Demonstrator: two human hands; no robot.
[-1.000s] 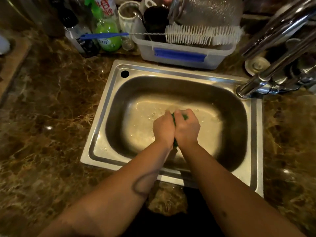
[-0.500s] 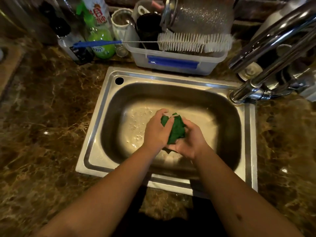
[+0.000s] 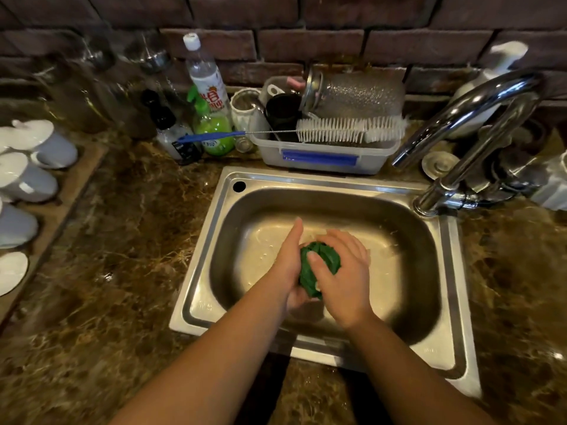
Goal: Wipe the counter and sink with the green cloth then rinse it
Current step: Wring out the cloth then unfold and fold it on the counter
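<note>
A brown marbled counter (image 3: 101, 271) fills most of the head view, backed by a dark brick wall (image 3: 306, 41), and a stainless steel sink (image 3: 454, 302) is set into it, its basin wet and shining under the person's arms. A curved chrome faucet (image 3: 478, 118) rises at the sink's far right corner with its spout off to the right of the basin. Behind the sink a clear plastic tub (image 3: 325, 154) with a blue label holds a dark cup, a textured glass jar lying on its side and a white bottle brush (image 3: 346, 130) whose blue handle sticks out to the left. Left of the tub stand a tall clear bottle (image 3: 205, 78) with a white cap and a green spray bottle (image 3: 211, 127), and several white cups (image 3: 33, 179) lie on a board at the far left. Over the middle of the basin, the green cloth (image 3: 319, 265) is bunched into a ball between both hands: the left hand (image 3: 288, 265) presses against its left side with fingers held fairly straight, while the right hand (image 3: 346, 280) curls over its top and right side, thumb lying on the cloth
</note>
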